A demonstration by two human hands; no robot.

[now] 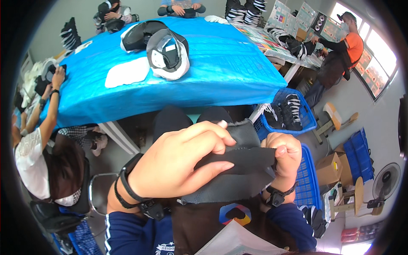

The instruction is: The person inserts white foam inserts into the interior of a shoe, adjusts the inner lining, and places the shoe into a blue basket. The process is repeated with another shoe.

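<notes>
One soft, dark-grey fabric piece (pixel 250 163) is before the brown cloth apron (pixel 191 223), pinched by the bare left hand (pixel 180 157) and gripped by the bare right hand (pixel 287 154), its handling seemingly unfinished, remaining steps unclear.

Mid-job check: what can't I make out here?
Head view, underside of the dark fabric: hidden by its upper face.
Head view, right hand: most fingertips hidden by its folded fingers and the fabric.
Head view, lower-right blue basket: partly hidden behind that hand.
</notes>
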